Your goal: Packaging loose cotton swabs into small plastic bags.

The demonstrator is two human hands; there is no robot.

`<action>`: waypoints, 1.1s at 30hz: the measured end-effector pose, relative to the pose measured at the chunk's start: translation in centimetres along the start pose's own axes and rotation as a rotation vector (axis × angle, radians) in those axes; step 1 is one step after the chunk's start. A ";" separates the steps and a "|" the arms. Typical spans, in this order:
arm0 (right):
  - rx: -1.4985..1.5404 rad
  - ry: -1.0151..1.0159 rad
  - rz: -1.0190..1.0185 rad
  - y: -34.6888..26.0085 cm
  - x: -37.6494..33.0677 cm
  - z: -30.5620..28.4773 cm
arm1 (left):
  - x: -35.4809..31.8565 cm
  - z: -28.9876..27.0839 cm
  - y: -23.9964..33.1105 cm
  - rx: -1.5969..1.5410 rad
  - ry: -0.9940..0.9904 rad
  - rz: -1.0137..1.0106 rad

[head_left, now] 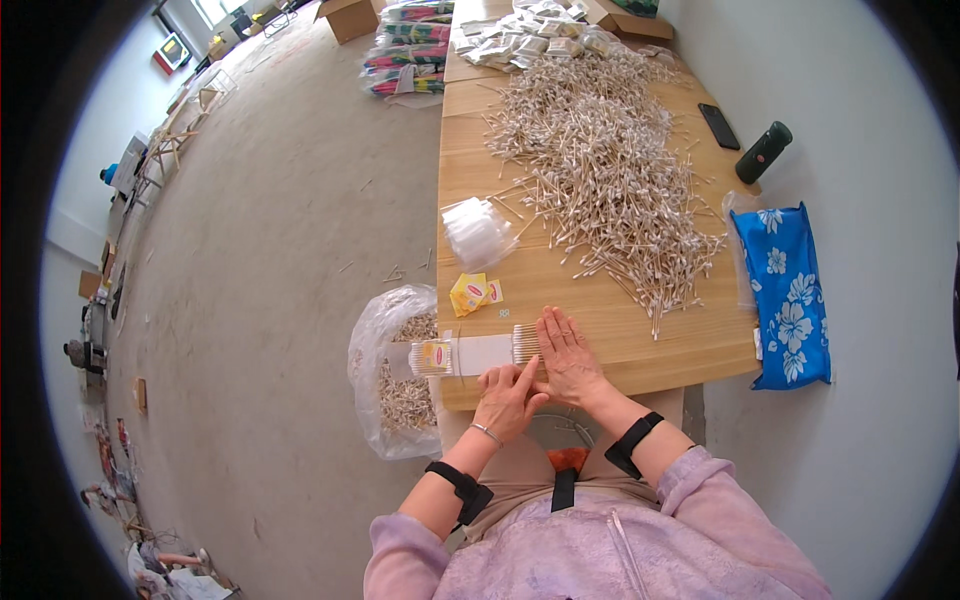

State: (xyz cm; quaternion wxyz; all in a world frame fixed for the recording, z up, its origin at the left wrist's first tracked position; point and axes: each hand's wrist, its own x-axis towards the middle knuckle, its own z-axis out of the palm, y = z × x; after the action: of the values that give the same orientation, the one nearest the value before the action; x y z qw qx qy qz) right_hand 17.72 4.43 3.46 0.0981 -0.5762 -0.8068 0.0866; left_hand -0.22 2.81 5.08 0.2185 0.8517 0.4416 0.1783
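A long clear packet of cotton swabs [470, 355] with a white middle band and a yellow label lies along the near edge of the wooden table [640, 340]. My right hand [568, 355] lies flat, palm down, on the packet's right end, over the swab tips. My left hand [507, 398] sits just below, its index finger pointing at the packet's near edge by my right thumb. A large loose heap of wooden cotton swabs [600, 170] covers the table's middle.
A stack of clear empty bags [478, 232] and small yellow label cards [473, 293] lie left of the heap. Filled packets [530, 40] sit at the far end. A plastic bag of swabs [395, 370] hangs at the left. A phone [718, 126], dark cylinder [763, 152] and blue flowered bag [790, 295] lie on the right.
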 end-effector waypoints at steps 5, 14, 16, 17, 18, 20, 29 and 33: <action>-0.020 -0.015 0.009 0.1 0.0 0.0 | 0.1 0.1 0.1 0.039 -0.002 0.029; -0.034 0.008 0.004 0.2 0.0 -0.1 | 0.5 0.2 0.2 0.053 -0.006 0.001; -0.058 -0.027 0.007 0.0 0.1 -0.3 | 0.4 0.3 0.0 0.062 -0.001 0.009; -0.058 -0.026 0.006 0.0 0.1 -0.4 | 0.4 0.4 -0.1 0.070 0.003 0.017; -0.050 -0.033 0.009 -0.1 0.1 -0.4 | 0.5 0.4 -0.1 0.070 0.003 0.018; -0.042 -0.040 0.011 -0.1 0.1 -0.5 | 0.5 0.4 -0.1 0.066 -0.005 0.001; -0.044 0.018 -0.003 0.1 -0.1 0.1 | 0.9 0.3 0.3 0.036 -0.001 -0.021; -0.099 -0.061 0.009 -0.1 0.0 -0.3 | 1.6 0.1 0.3 0.034 -0.061 -0.103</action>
State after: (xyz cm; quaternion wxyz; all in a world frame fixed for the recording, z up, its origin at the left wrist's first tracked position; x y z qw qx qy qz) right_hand 17.66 4.41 3.82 0.0443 -0.5810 -0.8101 0.0647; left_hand 0.93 3.93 5.36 0.2264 0.8366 0.4808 0.1331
